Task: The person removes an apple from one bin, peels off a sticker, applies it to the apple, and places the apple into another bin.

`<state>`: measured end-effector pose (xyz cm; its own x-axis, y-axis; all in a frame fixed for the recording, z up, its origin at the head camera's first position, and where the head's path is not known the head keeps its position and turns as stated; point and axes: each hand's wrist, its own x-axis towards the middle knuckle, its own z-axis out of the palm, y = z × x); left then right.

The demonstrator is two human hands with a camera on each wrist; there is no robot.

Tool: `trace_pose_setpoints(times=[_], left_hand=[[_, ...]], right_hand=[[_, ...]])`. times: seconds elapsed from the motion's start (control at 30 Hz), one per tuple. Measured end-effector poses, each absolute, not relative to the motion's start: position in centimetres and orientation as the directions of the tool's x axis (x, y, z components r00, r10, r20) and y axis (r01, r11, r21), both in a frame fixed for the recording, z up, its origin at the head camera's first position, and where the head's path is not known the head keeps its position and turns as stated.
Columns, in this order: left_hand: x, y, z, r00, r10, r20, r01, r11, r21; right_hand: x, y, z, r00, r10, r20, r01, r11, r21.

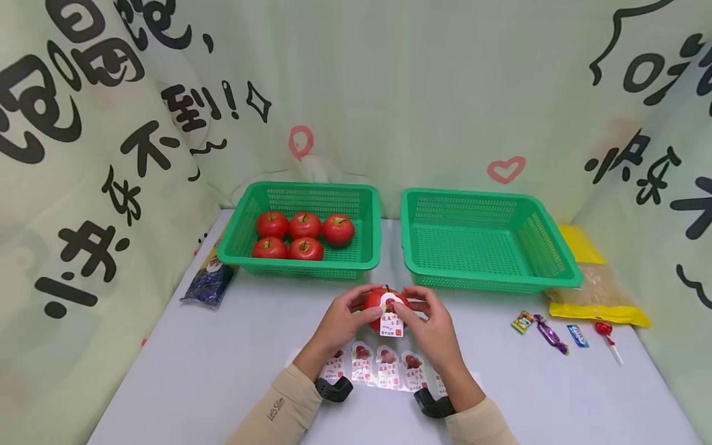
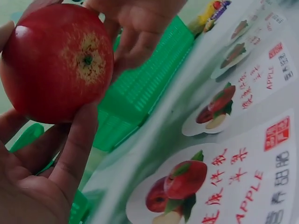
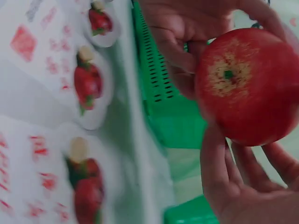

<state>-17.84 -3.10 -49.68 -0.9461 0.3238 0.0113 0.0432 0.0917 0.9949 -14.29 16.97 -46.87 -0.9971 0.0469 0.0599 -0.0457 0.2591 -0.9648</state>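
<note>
Both hands grip one red apple (image 1: 372, 300) above the table's middle. My left hand (image 1: 343, 317) has curled fingers and thumb round its left side, and my right hand (image 1: 436, 324) holds the right side. A white label (image 1: 392, 326) with apple pictures and red writing lies on the side facing me; its lower part hangs down past the apple. The right thumb presses on this label. In the left wrist view the apple's underside (image 2: 51, 65) shows a brownish patch round its base. Below the hands lies a sheet of matching labels (image 1: 388, 369), partly hidden by the wrists.
A green basket (image 1: 311, 267) holding several red apples stands back left, beside a dark blue packet (image 1: 209, 285). Another green basket (image 1: 473, 281), with nothing in it, stands back right. Near it lie a yellow bag (image 1: 597, 293), wrapped candies (image 1: 550, 335) and a lollipop (image 1: 603, 329).
</note>
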Motion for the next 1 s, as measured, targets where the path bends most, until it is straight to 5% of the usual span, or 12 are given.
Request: trace_pose_setpoints(times=[0.17,0.67,1.0], left_hand=[[-17.7,-3.1,-49.9,-0.951,0.309,0.018,0.055,0.112,0.992],[-17.6,-2.9,-49.6,-0.946,0.325,0.018,0.08,0.177,0.981],[-17.7,-3.6,-49.8,-0.945,0.324,0.047,0.102,0.155,0.983]], right_hand=[[-14.8,16.6,-47.5,-0.999,-0.009,-0.034,0.032,0.21,-0.977],[-14.5,17.0,-48.9,-1.0,0.029,0.0,0.008,0.254,-0.967],[-14.8,17.4,-48.9,-0.991,-0.066,0.114,-0.126,0.215,-0.968]])
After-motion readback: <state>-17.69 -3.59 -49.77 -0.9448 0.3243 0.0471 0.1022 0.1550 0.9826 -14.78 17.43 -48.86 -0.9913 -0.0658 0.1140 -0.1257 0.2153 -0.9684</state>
